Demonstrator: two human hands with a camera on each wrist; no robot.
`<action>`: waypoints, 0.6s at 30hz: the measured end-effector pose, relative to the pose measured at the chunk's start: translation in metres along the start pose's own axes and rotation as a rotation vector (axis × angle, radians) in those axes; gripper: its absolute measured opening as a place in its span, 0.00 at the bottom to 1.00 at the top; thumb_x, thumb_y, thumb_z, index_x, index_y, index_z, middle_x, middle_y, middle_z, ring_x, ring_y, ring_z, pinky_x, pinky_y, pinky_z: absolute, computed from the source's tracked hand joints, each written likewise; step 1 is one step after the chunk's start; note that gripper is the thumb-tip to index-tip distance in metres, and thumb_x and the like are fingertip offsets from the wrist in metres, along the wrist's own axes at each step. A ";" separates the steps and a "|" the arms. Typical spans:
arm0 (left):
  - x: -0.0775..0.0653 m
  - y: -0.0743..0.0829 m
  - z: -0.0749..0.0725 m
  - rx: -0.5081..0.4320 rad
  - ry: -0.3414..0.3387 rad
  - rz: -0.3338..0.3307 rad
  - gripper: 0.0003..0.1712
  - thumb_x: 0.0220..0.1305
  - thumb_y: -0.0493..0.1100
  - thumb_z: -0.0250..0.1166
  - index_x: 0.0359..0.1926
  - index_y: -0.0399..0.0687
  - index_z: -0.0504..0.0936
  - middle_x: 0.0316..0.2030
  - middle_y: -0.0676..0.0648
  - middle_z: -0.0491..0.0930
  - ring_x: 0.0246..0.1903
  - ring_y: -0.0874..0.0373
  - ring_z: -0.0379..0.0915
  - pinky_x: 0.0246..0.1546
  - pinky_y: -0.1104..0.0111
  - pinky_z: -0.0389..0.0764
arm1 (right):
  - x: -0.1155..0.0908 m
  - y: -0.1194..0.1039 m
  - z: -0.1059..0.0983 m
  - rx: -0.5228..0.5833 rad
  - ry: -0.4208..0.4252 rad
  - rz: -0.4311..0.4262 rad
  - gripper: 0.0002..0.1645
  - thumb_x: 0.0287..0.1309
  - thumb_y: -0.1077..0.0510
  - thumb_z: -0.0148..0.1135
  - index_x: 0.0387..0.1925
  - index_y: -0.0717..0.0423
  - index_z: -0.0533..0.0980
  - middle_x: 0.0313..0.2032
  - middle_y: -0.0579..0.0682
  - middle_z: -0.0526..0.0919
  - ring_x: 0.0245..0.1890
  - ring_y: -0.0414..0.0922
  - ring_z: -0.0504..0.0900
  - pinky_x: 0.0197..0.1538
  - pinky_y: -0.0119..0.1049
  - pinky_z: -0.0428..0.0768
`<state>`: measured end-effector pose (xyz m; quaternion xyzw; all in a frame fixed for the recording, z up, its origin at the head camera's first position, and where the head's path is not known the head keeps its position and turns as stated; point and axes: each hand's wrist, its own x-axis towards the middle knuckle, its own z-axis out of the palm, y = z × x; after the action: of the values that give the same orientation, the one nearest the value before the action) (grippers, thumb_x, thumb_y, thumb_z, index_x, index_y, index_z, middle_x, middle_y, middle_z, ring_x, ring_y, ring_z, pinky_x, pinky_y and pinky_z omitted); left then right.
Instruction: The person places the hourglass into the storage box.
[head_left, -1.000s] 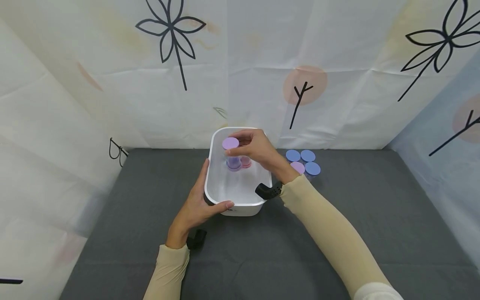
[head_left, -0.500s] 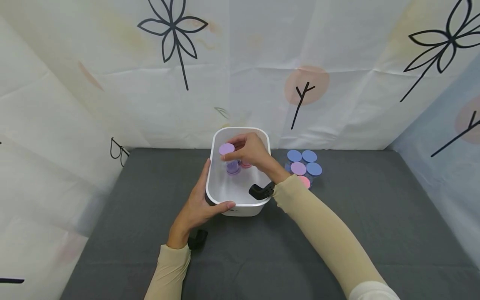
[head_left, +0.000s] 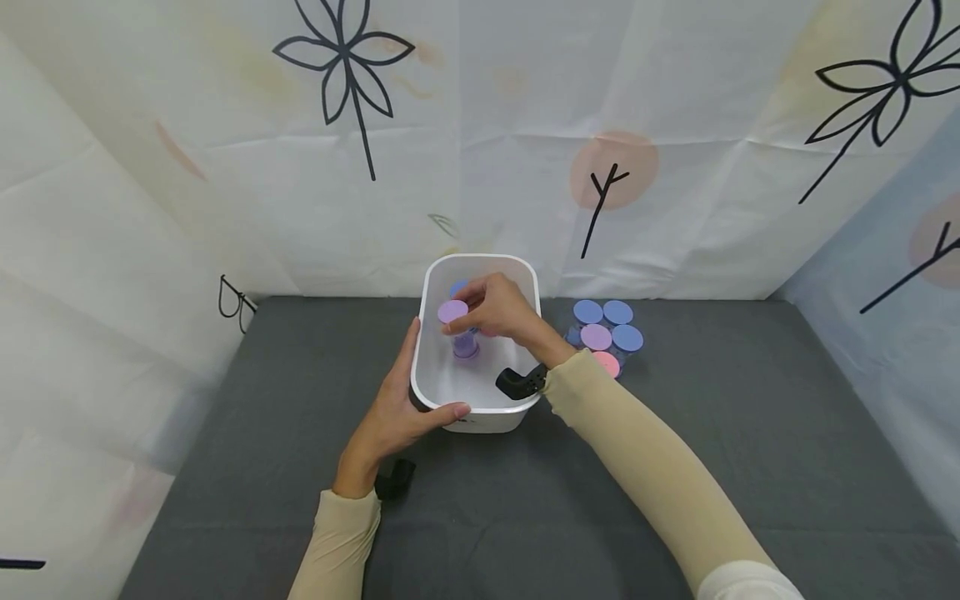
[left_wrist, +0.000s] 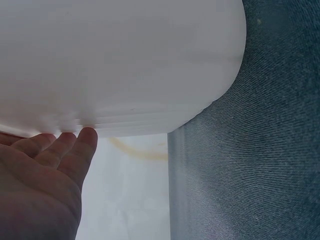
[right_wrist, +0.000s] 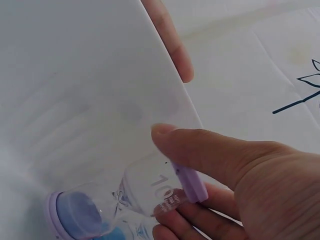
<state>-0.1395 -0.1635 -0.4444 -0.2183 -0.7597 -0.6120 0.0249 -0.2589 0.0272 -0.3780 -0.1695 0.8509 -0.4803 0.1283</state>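
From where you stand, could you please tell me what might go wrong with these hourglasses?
The right hand pinches the purple hourglass near one end, so it might slip or tip inside the bin. The blue hourglass appears just behind it, so the two could knock together. In the head view, the right sleeve passes close to the pink hourglass outside the bin and might brush it.

I see the head camera look forward and down from well above the right hand (head_left: 504, 310). Close beside its grip, the right-wrist camera shares the hourglass (right_wrist: 150, 182) with it; left of the grip, the left-wrist one closely faces the tub (left_wrist: 120, 60).
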 end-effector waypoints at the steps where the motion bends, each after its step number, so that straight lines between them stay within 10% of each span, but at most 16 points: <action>1: 0.000 0.000 0.000 -0.004 -0.002 0.002 0.73 0.51 0.43 0.82 0.82 0.60 0.36 0.78 0.49 0.51 0.66 0.34 0.65 0.61 0.38 0.66 | 0.000 0.000 0.000 -0.009 -0.002 0.001 0.31 0.39 0.57 0.86 0.48 0.63 0.85 0.39 0.53 0.89 0.40 0.45 0.86 0.38 0.35 0.82; 18: 0.000 0.025 0.002 0.002 -0.004 -0.014 0.72 0.50 0.37 0.80 0.82 0.49 0.35 0.78 0.41 0.49 0.67 0.41 0.65 0.62 0.38 0.65 | 0.002 0.001 0.004 -0.069 -0.028 0.008 0.35 0.40 0.59 0.86 0.52 0.66 0.83 0.44 0.56 0.89 0.46 0.46 0.87 0.48 0.36 0.82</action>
<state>-0.1298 -0.1580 -0.4222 -0.2143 -0.7618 -0.6111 0.0194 -0.2598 0.0241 -0.3809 -0.1771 0.8657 -0.4478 0.1363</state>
